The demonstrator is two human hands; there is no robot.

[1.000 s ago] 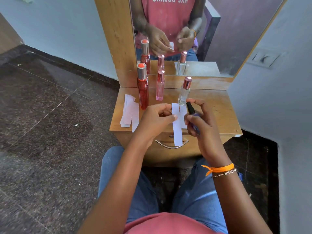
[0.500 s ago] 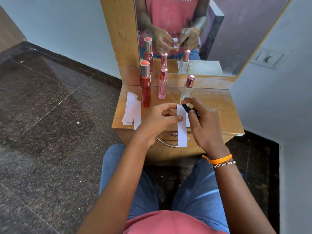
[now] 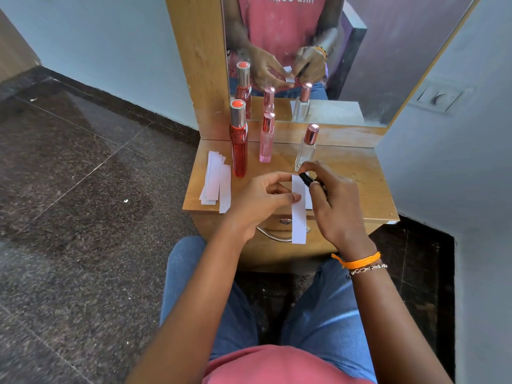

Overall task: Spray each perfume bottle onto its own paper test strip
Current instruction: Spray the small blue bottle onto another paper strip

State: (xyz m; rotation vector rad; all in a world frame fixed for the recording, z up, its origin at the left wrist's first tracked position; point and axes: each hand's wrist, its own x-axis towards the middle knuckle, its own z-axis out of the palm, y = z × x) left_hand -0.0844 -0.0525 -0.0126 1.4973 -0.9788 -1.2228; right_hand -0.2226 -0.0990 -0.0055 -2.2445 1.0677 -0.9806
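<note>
Three capped perfume bottles stand at the back of a small wooden table (image 3: pixel 360 184): a tall red bottle (image 3: pixel 238 145), a slim pink bottle (image 3: pixel 266 139) and a clear bottle (image 3: pixel 306 149). My left hand (image 3: pixel 263 200) pinches a white paper strip (image 3: pixel 298 217) near its upper end; the strip hangs over the table's front edge. My right hand (image 3: pixel 332 200) grips a small black object (image 3: pixel 309 180), its tip against the top of the strip. A second strip lies partly hidden under my right hand.
Several loose paper strips (image 3: pixel 214 181) lie in a pile at the table's left edge. A mirror (image 3: pixel 374 65) stands behind the bottles and reflects them and both hands. A drawer handle (image 3: pixel 273 235) sits below the tabletop. Dark stone floor surrounds the table; a wall is close on the right.
My right hand has turned and brought the black object down toward the top of the strip. My left hand keeps pinching the strip. The bottles have not moved.
</note>
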